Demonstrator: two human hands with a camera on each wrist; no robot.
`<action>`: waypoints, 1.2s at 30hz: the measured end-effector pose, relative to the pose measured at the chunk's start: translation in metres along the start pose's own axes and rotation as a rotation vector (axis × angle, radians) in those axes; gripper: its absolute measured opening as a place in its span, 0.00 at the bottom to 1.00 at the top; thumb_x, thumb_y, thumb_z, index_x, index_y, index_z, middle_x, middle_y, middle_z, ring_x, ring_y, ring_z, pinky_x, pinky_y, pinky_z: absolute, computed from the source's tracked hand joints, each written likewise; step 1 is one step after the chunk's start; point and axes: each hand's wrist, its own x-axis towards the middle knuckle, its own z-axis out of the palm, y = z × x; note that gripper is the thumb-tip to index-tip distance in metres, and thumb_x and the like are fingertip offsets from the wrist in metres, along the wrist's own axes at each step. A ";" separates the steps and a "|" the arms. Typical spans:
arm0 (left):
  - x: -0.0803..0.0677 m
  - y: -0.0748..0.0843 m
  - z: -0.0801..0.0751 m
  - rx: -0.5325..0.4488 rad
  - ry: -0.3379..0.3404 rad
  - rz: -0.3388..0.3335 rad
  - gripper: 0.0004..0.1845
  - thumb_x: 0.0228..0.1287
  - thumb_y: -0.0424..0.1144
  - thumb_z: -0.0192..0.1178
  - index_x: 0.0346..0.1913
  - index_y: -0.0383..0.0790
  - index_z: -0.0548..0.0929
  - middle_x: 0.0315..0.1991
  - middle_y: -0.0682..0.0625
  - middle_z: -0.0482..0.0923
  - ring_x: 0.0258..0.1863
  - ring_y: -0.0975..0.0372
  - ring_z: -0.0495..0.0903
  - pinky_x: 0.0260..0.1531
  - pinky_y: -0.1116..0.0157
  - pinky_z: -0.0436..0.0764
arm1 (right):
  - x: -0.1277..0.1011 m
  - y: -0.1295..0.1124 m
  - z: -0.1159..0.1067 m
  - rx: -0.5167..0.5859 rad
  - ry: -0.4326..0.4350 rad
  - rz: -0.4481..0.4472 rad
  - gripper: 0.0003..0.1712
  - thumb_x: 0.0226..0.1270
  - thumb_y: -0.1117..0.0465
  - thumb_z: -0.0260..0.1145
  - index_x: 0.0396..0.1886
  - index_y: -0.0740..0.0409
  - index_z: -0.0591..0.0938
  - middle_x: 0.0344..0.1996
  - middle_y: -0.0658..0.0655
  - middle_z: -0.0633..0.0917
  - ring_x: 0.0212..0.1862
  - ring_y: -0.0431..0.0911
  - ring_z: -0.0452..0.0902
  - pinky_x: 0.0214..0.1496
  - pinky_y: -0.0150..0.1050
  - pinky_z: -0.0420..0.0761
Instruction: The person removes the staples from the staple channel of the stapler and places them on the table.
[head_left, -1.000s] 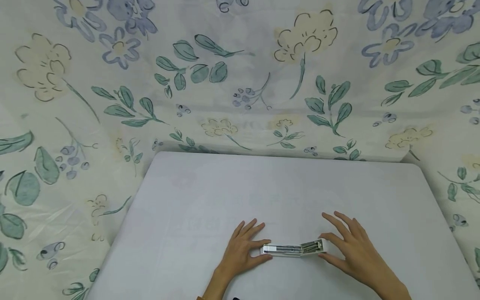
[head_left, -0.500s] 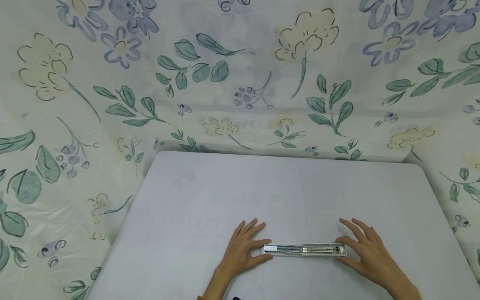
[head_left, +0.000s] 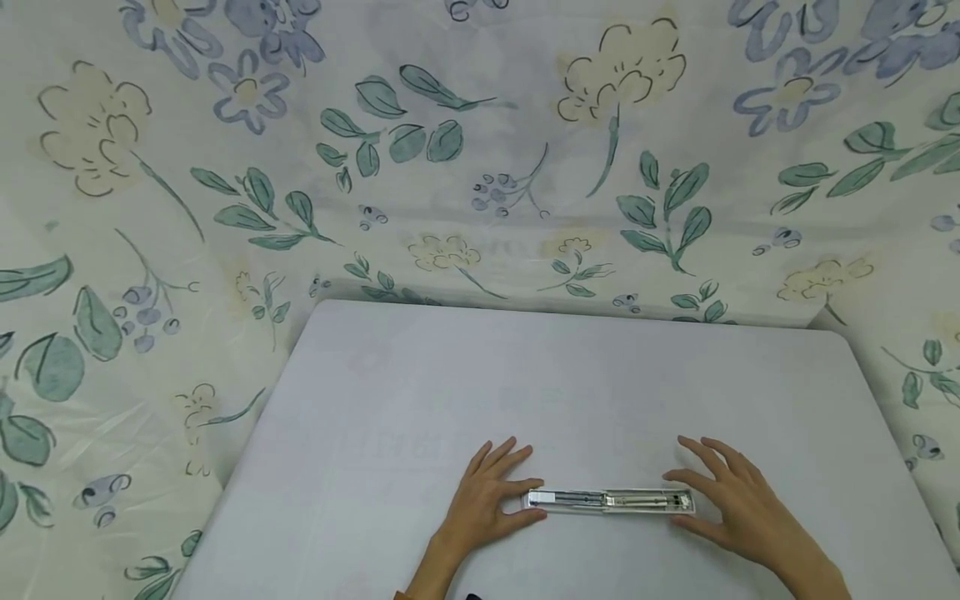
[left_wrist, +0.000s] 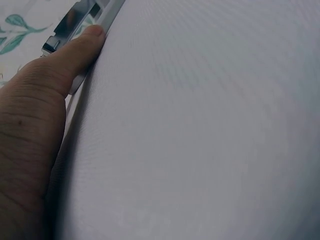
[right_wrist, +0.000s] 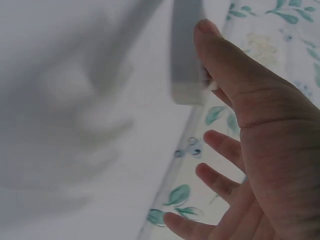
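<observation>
Backdrop: floral cloth [head_left: 517, 50], green leaves and blue and yellow blooms on white, hung from nine o'clock through twelve to three.

White table [head_left: 450, 375], corners rounded, set at six o'clock.

Right hand [head_left: 742, 517], at four o'clock: fingers spread, implement's end bracketed; thumb placed at the near edge, index seen just off the far one; whether any grip is kept cannot be told.

Left hand [head_left: 487, 500], at six o'clock: implement's nine-o'clock end pinched between thumb and index, other fingers fanned.

Slim hinged implement [head_left: 645, 501], possibly a stapler, at five o'clock: laid flat on the table, opened out lengthwise, white shell, metal within. Judged light, stiff, rather slippery, not very fragile, apt to fold at mid-joint; best held by both long sides near each end, metal channel avoided.
</observation>
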 end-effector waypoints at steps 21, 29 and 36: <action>-0.003 0.000 -0.005 0.005 -0.035 -0.009 0.24 0.52 0.65 0.72 0.51 0.63 0.90 0.67 0.54 0.80 0.74 0.54 0.72 0.75 0.46 0.69 | 0.119 -0.066 0.018 -0.145 -0.403 -0.511 0.30 0.63 0.45 0.73 0.65 0.22 0.78 0.70 0.49 0.78 0.68 0.51 0.76 0.60 0.55 0.86; -0.004 0.001 -0.005 0.025 -0.030 0.004 0.25 0.51 0.66 0.72 0.52 0.63 0.89 0.66 0.54 0.81 0.73 0.55 0.73 0.75 0.48 0.69 | 0.128 -0.079 0.042 -0.222 -0.437 -0.568 0.30 0.67 0.42 0.69 0.68 0.20 0.75 0.69 0.46 0.78 0.68 0.47 0.76 0.58 0.50 0.88; -0.005 0.000 -0.006 0.022 -0.025 0.015 0.23 0.52 0.66 0.72 0.51 0.65 0.89 0.67 0.54 0.81 0.74 0.54 0.73 0.75 0.47 0.69 | 0.131 -0.082 0.048 -0.209 -0.458 -0.584 0.28 0.67 0.43 0.70 0.66 0.22 0.78 0.68 0.47 0.78 0.67 0.47 0.76 0.57 0.49 0.88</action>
